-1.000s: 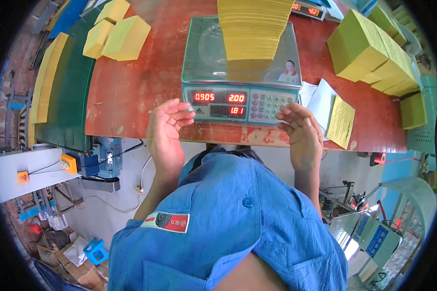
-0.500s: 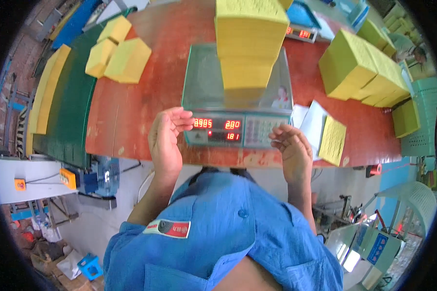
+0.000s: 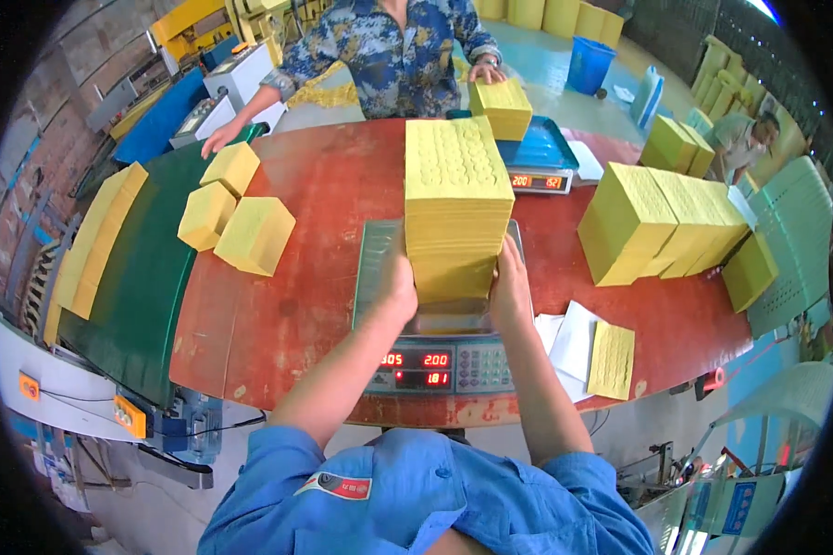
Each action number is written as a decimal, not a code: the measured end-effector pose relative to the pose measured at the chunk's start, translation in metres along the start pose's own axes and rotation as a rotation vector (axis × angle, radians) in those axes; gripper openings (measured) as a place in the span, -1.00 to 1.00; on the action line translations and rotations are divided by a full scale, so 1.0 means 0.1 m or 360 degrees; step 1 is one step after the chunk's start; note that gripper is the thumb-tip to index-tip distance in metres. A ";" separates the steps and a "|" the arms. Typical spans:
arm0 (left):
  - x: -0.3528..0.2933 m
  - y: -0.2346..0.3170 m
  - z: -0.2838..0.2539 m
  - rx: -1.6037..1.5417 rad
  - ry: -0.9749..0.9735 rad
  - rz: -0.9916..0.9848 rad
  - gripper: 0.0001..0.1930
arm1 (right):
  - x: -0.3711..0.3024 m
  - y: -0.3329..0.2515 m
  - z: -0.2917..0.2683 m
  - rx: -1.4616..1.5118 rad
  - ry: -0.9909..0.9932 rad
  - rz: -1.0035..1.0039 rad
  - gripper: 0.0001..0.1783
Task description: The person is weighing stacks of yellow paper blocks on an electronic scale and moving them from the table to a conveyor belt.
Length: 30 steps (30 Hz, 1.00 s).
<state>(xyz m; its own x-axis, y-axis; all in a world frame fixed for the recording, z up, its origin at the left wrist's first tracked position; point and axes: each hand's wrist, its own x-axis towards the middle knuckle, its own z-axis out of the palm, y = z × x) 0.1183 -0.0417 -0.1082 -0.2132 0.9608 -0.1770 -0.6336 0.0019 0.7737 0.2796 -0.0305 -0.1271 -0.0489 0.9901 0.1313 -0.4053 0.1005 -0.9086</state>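
Observation:
A tall stack of yellow embossed paper (image 3: 455, 231) stands on the plate of a weighing scale (image 3: 481, 368) with lit red digits. My left hand (image 3: 398, 280) presses against the left side of the stack, low down. Against its right side lies my right hand (image 3: 511, 285), so the stack sits between both palms. Some of the fingers are hidden behind the stack.
Across the red table (image 3: 324, 185), a co-worker (image 3: 393, 55) rests a hand on a smaller yellow stack (image 3: 502, 109) on a blue-topped scale (image 3: 544, 153). Yellow blocks (image 3: 254, 236) are at left beside a green belt (image 3: 139, 268); more yellow stacks (image 3: 662, 217) and white papers (image 3: 572, 342) are at right.
Both hands have reached forward from in front of the scale to the sides of the yellow stack. The view has tilted up, bringing the co-worker into sight.

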 end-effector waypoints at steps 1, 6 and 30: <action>-0.01 0.01 -0.09 0.0006 -0.0066 0.0004 -0.45 | -0.12 -0.09 0.10 0.0051 -0.0001 0.0050 -0.47; -0.39 -0.08 -0.25 0.0286 -0.0196 0.0116 -0.53 | -0.70 -0.25 0.17 -0.0001 0.0201 0.0178 -0.50; -0.79 1.07 0.15 0.0633 -0.0774 -0.0523 -0.41 | -1.62 0.27 0.01 0.0696 0.0497 0.0568 -0.57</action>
<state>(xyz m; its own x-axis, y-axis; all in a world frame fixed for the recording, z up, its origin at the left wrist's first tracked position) 0.0787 -0.1131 -0.0022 0.3575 0.9077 -0.2195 -0.2685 0.3250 0.9068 0.2759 -0.1878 -0.1724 -0.0083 0.9437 -0.3306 -0.7513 -0.2241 -0.6208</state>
